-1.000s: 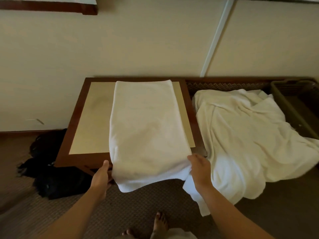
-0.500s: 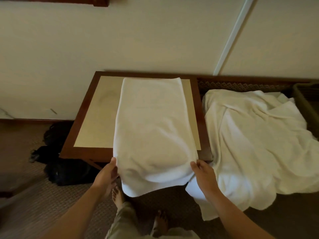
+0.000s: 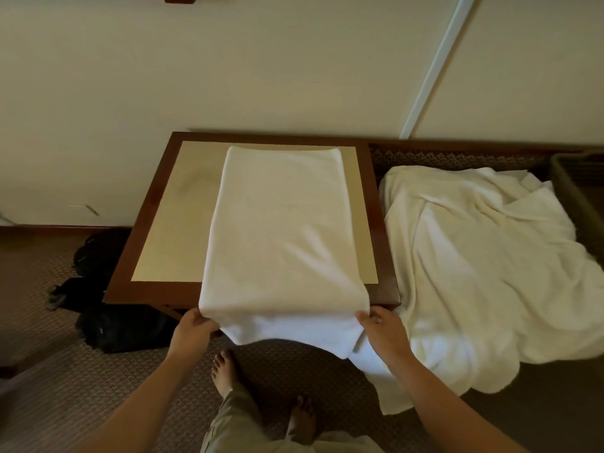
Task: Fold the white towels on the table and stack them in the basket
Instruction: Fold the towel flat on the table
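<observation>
A: Where's the towel now?
B: Lying lengthwise on the surface, its far end close to the wall-side rim and its near end hanging off the front edge. The left hand pinches the near-left corner, the right hand the near-right corner; each grip is closed on cloth.
A: And the rest?
B: A pile of unfolded towels sits just right of the surface, with the basket beyond that pile, only partly in view.
A: What could go wrong?
B: I'd guess the next fold carries the near end toward the far end. If one hand leads, the edges land skewed. The layers at the near end could also slip apart, since they look loose under the grip. Dragging the far end would bunch it.
</observation>
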The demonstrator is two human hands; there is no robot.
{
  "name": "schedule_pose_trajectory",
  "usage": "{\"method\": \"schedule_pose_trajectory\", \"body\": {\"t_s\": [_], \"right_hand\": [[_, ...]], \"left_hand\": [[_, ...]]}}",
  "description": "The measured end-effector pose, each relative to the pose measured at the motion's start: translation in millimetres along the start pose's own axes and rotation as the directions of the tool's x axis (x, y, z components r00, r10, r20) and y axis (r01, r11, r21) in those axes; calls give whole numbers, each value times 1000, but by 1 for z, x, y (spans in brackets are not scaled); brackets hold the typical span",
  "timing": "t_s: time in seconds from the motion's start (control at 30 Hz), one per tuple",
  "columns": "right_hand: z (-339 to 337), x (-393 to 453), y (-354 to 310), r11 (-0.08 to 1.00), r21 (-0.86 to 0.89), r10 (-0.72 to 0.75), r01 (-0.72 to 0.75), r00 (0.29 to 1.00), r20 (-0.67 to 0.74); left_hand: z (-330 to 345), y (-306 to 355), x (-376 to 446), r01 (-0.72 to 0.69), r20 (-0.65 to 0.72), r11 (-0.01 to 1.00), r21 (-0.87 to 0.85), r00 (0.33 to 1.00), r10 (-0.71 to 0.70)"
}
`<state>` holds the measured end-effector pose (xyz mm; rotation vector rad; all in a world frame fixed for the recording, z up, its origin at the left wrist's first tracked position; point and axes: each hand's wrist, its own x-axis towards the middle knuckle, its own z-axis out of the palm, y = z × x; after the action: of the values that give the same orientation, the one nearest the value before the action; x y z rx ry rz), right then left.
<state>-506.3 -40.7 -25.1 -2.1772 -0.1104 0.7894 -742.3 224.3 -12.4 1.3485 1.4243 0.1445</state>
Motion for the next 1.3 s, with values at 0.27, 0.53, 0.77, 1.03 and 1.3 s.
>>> {"method": "schedule_pose_trajectory", "body": {"t_s": [0.27,0.53,0.77,1.03,1.3], "right_hand": [[8,-13,11,984,23,-176,176,984,-18],[9,-1,9,995,96,-39,34,998,50],[17,-5,-1,874,478,20,-87,989,144],[3,12,7,955,298,-4,-2,1000,17],[13,5,2,971,223,100,-83,993,-65]], "left_hand": [[9,5,-5,-85,-120,996,0,989,85],[17,4,-6,-12,-257,998,-65,966,-5],[25,0,-2,-3,-306,1000,17,952,8],[-4,-3,3,-78,-232,970,231,964,132],[11,9,-4,-2,-246,999,45,969,13]]}}
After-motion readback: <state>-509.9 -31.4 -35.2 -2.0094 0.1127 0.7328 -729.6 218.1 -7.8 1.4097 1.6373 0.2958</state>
